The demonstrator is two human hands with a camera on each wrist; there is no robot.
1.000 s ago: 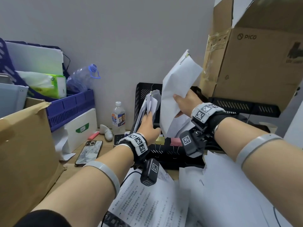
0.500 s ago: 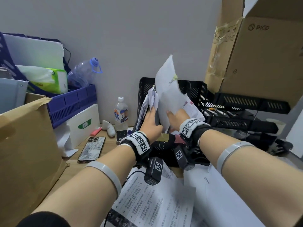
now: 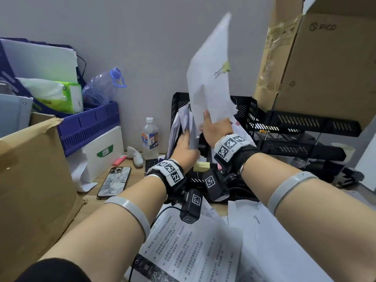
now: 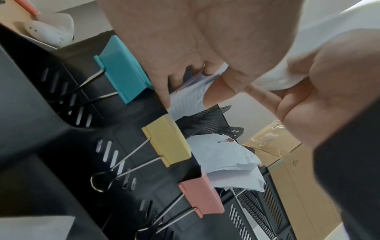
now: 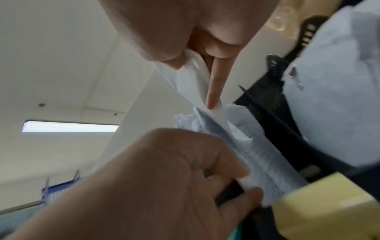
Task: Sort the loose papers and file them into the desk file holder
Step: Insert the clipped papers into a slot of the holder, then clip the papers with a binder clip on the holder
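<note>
A black mesh file holder stands at the back of the desk. My left hand grips the papers filed in its left slot, fingers curled round their edge. Close beside it, my right hand pinches the bottom of a clipped white sheaf, which stands upright above the holder with a yellow-green binder clip on it. The right wrist view shows thumb and forefinger on that sheaf. Loose printed sheets lie on the near desk.
Teal, yellow and pink binder clips sit on the holder's front edge. A big cardboard box rests on black trays at right. Brown box, phone, water bottle and blue crate at left.
My right hand has carried the clipped sheaf left to the holder, next to my left hand, and turned it upright. The left hand has kept its hold on the filed papers.
</note>
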